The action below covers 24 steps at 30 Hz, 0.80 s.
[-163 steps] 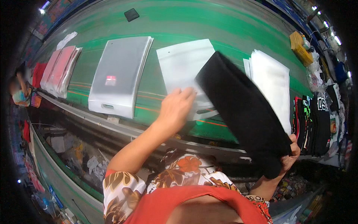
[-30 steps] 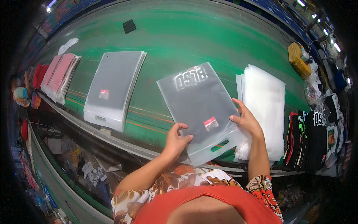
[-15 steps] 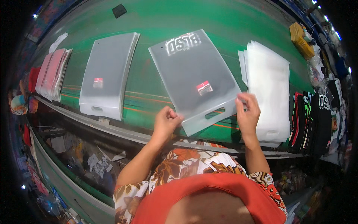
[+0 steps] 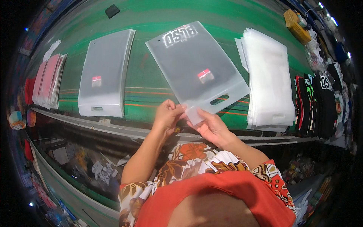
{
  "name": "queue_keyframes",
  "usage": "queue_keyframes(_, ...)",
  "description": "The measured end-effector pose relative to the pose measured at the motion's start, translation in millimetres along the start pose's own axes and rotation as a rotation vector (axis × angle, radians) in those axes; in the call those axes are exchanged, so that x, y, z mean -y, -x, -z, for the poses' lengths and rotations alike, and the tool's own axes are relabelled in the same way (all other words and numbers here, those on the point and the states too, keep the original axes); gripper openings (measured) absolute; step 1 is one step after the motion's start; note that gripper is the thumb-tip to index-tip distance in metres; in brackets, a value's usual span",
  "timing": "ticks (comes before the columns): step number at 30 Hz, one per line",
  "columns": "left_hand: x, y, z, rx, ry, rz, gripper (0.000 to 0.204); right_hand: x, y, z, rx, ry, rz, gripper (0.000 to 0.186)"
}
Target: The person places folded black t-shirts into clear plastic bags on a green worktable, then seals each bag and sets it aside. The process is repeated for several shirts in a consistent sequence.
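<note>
- Pinching the near corner of a frosted plastic bag (image 4: 196, 68), both hands meet at the front edge of the green table (image 4: 151, 22); the left hand (image 4: 166, 115) has its fingers curled onto the corner, and the right hand (image 4: 211, 126) nips the same flap from the other side between thumb and fingertips.
- The bag lies flat and slanted on the table, between a stack of similar packed bags (image 4: 104, 73) on the left and a pile of empty white bags (image 4: 268, 79) on the right. Its corner juts over the table edge toward the person.
- It holds something dark and flat, with pale lettering showing at the far end, a small red label (image 4: 206, 75) near the middle and a cut-out handle slot (image 4: 219, 99) by the near edge.
- Judging by its look, the film is thin, slick and floppy. It should weigh little, but it will probably sag and slide if lifted by one corner alone.
- The best hold seems to be the near edge, with fingers on both sides of the flap or through the handle slot, since the smooth face offers little to grip.
- The plastic may crease or stretch under a hard pull, so a light, even pinch should suit it.
- Folded dark clothes (image 4: 321, 102) lie further right.
</note>
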<state>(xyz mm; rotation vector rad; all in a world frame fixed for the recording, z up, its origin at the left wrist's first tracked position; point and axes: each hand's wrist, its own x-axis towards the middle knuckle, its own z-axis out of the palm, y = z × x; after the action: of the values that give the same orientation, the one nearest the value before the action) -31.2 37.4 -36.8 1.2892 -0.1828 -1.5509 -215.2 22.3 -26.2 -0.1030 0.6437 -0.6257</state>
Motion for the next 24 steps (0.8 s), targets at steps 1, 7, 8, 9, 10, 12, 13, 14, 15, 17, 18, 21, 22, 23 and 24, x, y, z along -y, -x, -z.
queue_keyframes(1, 1, -1, 1, 0.007, -0.009, -0.012, 0.035, -5, -6, 1, -0.047, 0.045, 0.065, 0.032)
queue_keyframes(7, 5, 0, 4, -0.002, -0.112, -0.06, 0.035, -17, -12, -3, -0.231, 0.139, 0.191, 0.026)
queue_keyframes(8, 6, 1, 3, 0.006, -0.128, -0.059, 0.036, -18, -13, -1, -0.249, 0.161, 0.205, 0.026)
queue_keyframes(9, 6, 4, 3, 0.012, -0.145, -0.058, 0.037, -18, -12, -3, -0.261, 0.147, 0.204, 0.026)
queue_keyframes(10, 7, 6, 2, 0.019, -0.162, -0.058, 0.037, -18, -11, -8, -0.274, 0.132, 0.203, 0.026)
queue_keyframes(12, 5, 9, 0, 0.018, -0.212, -0.068, 0.04, -20, -10, -12, -0.292, 0.138, 0.219, 0.023)
queue_keyframes(13, 5, 9, -1, 0.017, -0.237, -0.072, 0.041, -22, -10, -13, -0.299, 0.159, 0.235, 0.022)
queue_keyframes(14, 5, 9, -1, 0.015, -0.231, -0.069, 0.042, -23, -11, -14, -0.306, 0.179, 0.251, 0.024)
queue_keyframes(15, 5, 8, -1, 0.013, -0.225, -0.065, 0.043, -25, -12, -14, -0.317, 0.17, 0.255, 0.023)
queue_keyframes(17, 6, 6, -2, 0.008, -0.209, -0.063, 0.045, -27, -14, -12, -0.34, 0.152, 0.262, 0.022)
queue_keyframes(18, 6, 6, -2, 0.004, -0.2, -0.063, 0.046, -27, -14, -13, -0.343, 0.154, 0.267, 0.021)
queue_keyframes(21, 9, 4, 0, 0.002, -0.192, -0.059, 0.047, -28, -15, -14, -0.368, 0.151, 0.278, 0.02)
queue_keyframes(22, 10, 4, 1, 0.002, -0.192, -0.058, 0.047, -29, -16, -13, -0.385, 0.142, 0.278, 0.02)
queue_keyframes(23, 10, 5, 1, 0.003, -0.199, -0.061, 0.048, -30, -17, -13, -0.403, 0.134, 0.278, 0.02)
queue_keyframes(24, 10, 5, 1, 0.005, -0.206, -0.066, 0.049, -29, -16, -13, -0.412, 0.151, 0.262, 0.02)
